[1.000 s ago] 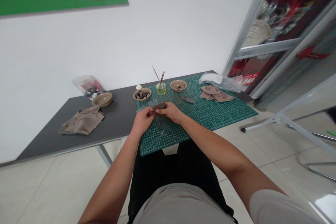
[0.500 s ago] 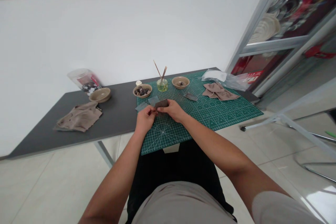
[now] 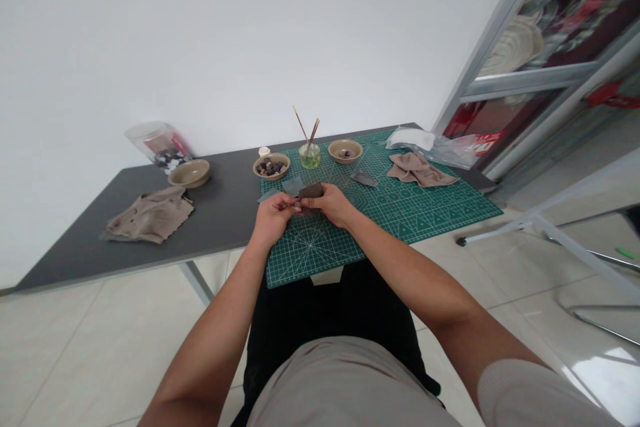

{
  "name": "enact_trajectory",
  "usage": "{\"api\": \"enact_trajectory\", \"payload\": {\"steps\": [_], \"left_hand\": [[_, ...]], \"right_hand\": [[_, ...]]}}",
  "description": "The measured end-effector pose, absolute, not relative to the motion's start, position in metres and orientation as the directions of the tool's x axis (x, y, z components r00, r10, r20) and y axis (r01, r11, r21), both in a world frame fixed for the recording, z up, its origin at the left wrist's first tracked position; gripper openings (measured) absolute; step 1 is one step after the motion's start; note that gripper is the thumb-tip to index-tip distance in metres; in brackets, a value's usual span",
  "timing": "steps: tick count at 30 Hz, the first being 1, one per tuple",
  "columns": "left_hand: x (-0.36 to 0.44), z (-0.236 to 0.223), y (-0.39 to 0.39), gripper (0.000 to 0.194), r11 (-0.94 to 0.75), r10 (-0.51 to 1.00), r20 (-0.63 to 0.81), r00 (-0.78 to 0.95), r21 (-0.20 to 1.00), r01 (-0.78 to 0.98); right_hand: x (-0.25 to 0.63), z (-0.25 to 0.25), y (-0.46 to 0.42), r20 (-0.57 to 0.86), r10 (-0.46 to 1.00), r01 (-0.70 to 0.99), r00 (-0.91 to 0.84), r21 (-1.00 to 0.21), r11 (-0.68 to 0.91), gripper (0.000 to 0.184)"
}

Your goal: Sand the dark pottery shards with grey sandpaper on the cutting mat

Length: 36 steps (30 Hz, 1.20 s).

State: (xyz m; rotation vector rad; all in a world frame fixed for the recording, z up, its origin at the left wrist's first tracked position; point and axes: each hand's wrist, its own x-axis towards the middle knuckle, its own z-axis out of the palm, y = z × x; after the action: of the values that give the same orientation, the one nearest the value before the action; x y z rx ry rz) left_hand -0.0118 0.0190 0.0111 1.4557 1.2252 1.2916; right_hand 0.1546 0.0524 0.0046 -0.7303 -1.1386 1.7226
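Over the green cutting mat (image 3: pixel 320 253) my two hands meet. My right hand (image 3: pixel 334 203) is closed on a dark brown piece of sandpaper (image 3: pixel 311 191), thumb on top. Pinched between the fingertips of my left hand (image 3: pixel 274 215) is a small stone (image 3: pixel 298 205), mostly covered by fingers and touching the sandpaper. Just beyond my hands lie grey-blue sandpaper pieces (image 3: pixel 293 185). A bowl of stones (image 3: pixel 271 175) stands behind them on the left, and a bowl holding a few small stones (image 3: pixel 345 159) on the right.
A glass jar (image 3: pixel 310 159) with thin brushes stands between the bowls. Another grey sheet (image 3: pixel 365 179), a brown cloth (image 3: pixel 421 169) and a plastic bag (image 3: pixel 435 145) lie rightward. On the left are a second cloth (image 3: pixel 150 215), a bowl (image 3: pixel 190 175) and a tipped clear container (image 3: pixel 159 145).
The view has tilted down and shifted slightly. Both hands stay together over the mat, with the left fingers changing position around the stone against the sandpaper.
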Motion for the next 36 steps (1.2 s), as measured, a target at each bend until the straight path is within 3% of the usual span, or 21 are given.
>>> {"api": "enact_trajectory", "payload": {"steps": [9,16,25,36], "left_hand": [[-0.018,0.005,0.022,0.031,-0.198,0.979,0.193,-0.06,0.975,-0.101],[-0.018,0.003,0.023,0.039,-0.211,0.976,0.209,-0.06,0.977,-0.034],[-0.017,0.006,0.02,0.032,-0.222,0.975,0.222,0.003,0.973,0.065],[-0.012,0.014,0.011,0.004,-0.235,0.968,0.25,0.014,0.888,0.395]], "right_hand": [[0.156,0.003,0.052,0.024,0.947,-0.394,-0.321,-0.913,-0.11,0.046],[0.157,0.002,0.052,0.035,0.938,-0.407,-0.345,-0.906,-0.117,0.044],[0.159,0.005,0.051,-0.005,0.946,-0.431,-0.323,-0.89,-0.151,0.042],[0.157,0.006,0.05,0.012,0.93,-0.404,-0.366,-0.903,-0.148,0.04]]}}
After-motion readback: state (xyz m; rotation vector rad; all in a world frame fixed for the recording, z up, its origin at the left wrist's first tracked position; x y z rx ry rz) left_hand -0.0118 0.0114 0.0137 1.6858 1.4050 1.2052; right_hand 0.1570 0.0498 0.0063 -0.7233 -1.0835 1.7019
